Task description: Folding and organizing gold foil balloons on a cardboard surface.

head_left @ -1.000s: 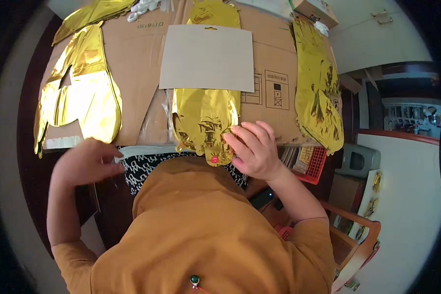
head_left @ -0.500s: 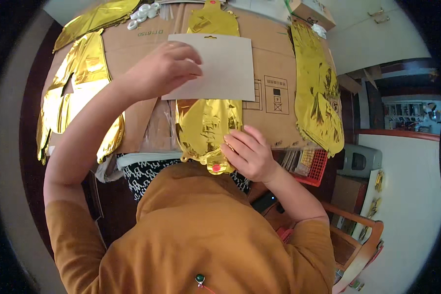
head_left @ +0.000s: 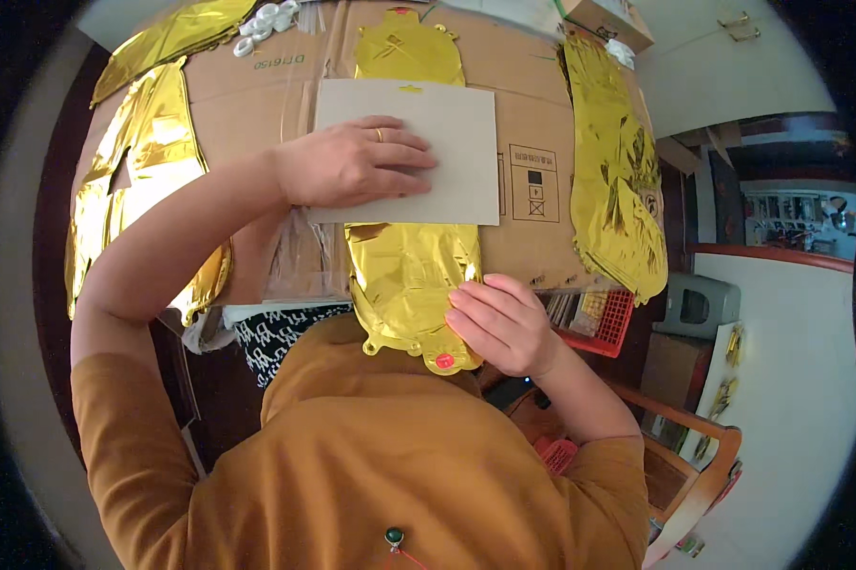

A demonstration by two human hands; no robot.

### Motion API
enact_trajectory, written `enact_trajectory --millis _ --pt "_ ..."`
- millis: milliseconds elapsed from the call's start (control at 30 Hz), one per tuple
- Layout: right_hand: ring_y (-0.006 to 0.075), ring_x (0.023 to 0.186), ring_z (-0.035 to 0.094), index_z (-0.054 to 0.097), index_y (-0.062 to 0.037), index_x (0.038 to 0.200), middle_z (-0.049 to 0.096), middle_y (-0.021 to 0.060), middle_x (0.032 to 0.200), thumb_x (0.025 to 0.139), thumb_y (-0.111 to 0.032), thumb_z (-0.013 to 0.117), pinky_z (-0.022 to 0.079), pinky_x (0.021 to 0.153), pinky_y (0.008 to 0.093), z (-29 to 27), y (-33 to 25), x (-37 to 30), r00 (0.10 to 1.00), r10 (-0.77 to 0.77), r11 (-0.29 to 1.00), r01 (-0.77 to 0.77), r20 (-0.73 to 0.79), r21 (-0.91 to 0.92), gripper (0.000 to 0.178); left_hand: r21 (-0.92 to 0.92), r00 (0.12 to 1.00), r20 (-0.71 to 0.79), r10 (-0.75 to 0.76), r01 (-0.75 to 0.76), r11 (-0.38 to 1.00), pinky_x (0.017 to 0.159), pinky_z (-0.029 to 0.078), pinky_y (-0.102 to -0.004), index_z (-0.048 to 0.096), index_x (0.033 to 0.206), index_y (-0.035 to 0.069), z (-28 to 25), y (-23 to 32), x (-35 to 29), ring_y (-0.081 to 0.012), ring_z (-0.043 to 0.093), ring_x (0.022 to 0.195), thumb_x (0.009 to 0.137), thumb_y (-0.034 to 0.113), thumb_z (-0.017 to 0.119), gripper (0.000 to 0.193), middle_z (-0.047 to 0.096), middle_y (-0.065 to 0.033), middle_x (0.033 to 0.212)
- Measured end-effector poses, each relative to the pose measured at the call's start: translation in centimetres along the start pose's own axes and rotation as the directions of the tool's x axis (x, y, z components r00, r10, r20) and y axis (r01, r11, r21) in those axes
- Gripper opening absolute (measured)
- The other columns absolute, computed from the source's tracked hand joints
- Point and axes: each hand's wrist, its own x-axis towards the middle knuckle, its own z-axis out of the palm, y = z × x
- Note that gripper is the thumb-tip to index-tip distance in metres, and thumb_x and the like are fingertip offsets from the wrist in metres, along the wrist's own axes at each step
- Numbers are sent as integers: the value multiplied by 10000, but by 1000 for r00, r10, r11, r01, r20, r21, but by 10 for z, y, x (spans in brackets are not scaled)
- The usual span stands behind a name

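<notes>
A plain whitish card [head_left: 461,142] with a notched hanging hole lies across a flat gold foil balloon [head_left: 399,261]. My left hand [head_left: 361,166] rests on the card with its fingers laid out flat, a ring on one of them. Beyond the card's far edge another stretch of gold foil shows, and the near end hangs past the cardboard edge with a red dot on its tab. Along that near end's right edge, my right hand [head_left: 504,328] grips the foil, fingers on top and thumb hidden from sight.
Brown cardboard [head_left: 243,109] covers the work surface. Stacks of flat gold foil balloons lie at left [head_left: 152,142] and right [head_left: 613,171]. White rolls [head_left: 266,24] sit at the far left. Below the right edge stand a red basket [head_left: 604,328] and a wooden chair [head_left: 703,456].
My left hand has come down from above the card and now lies flat on it. The card and the gold foil have shifted toward me, with my right hand following slightly.
</notes>
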Motion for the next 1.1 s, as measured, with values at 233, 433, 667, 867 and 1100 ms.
enact_trajectory --millis 233,433,667,867,1100 --pt "276 1047 693 719 -38 1051 730 124 1104 876 -111 654 531 950 433 1 -3 -3 999 41 999 -42 8 34 200 30 996 76 49 -52 998 1164 372 -533 643 1339 152 -1 -1 4 -300 508 1361 867 163 628 472 562 -130 1424" --pt "285 1032 683 707 -14 1060 708 142 1119 850 -133 656 555 918 432 2 -1 -3 1000 17 999 -17 6 32 247 91 998 59 14 -19 996 1137 394 -516 629 1363 174 3 8 1 -308 518 1319 867 183 610 497 555 -120 1405" --pt "278 1043 695 710 -35 1055 732 129 1104 870 -109 665 543 930 431 1 -1 -3 999 33 998 -34 11 45 204 184 989 142 29 -55 981 1141 390 -495 572 1430 246 -3 10 6 -315 509 1317 870 215 584 561 540 -115 1407" --pt "267 931 695 700 -25 1062 721 117 1050 859 -123 710 567 817 413 -15 15 22 990 111 983 -98 -82 158 226 171 990 136 38 -61 983 1146 377 -487 560 1444 253 -3 6 5 -298 508 1320 865 206 577 581 538 -100 1411" --pt "159 843 658 697 -5 1111 722 85 976 930 -96 693 534 790 309 -46 87 109 758 525 749 -627 387 215 203 -139 1000 6 -20 21 990 1189 325 -500 558 1434 182 23 -9 -14 -335 469 1354 892 266 630 554 525 -119 1422"
